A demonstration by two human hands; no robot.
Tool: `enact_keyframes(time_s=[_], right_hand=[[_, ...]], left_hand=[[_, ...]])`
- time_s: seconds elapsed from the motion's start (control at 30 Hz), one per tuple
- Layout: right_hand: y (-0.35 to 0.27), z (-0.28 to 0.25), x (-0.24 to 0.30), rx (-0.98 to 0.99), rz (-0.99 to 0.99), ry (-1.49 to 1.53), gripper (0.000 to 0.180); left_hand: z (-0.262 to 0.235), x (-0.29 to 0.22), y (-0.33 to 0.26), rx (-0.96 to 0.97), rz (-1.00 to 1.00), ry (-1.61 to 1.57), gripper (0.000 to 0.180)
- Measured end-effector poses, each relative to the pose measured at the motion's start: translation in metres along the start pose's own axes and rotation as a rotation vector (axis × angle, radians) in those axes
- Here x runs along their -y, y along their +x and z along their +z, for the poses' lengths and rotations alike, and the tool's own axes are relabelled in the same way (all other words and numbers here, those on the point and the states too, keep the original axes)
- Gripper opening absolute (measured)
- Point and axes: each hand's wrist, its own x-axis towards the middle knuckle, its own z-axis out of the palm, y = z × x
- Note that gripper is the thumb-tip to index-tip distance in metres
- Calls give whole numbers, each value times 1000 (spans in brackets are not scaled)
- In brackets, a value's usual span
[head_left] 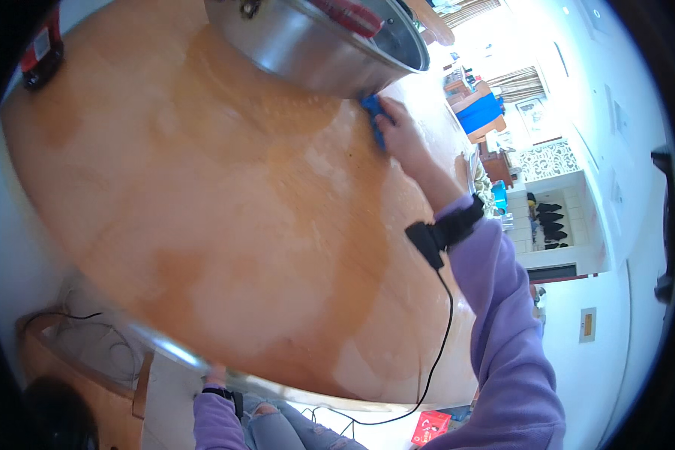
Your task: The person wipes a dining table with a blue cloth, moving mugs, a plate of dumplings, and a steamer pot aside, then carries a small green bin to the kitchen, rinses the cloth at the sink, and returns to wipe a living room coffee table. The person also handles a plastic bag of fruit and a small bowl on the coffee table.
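My right hand (406, 139) reaches far across the wooden table (277, 225), its fingers closed on a blue cloth (373, 120). The cloth is pressed to the tabletop right beside the base of a large steel pot (307, 49). A dark red item (352, 16) lies across the pot's rim; its kind I cannot make out. At the near edge of the table is my left hand (216, 376), mostly hidden, so its fingers do not show clearly. Darker and paler patches mark the wood.
A bottle with dark contents (43, 56) stands at the table's far left. From the strap on my right wrist a black cable (448, 322) hangs down past the table edge. A wooden chair (82, 375) is at the lower left, a red packet (430, 427) below the table.
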Motion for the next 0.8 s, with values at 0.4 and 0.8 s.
enact_keyframes(time_s=[0.4, 0.8], right_hand=[[-232, 16, 242, 269, -413, 394, 56], [-199, -85, -42, -367, 218, -306, 35]], left_hand=[[-152, -78, -236, -157, -72, -287, 23], [-213, -131, -299, -168, -52, -332, 33]])
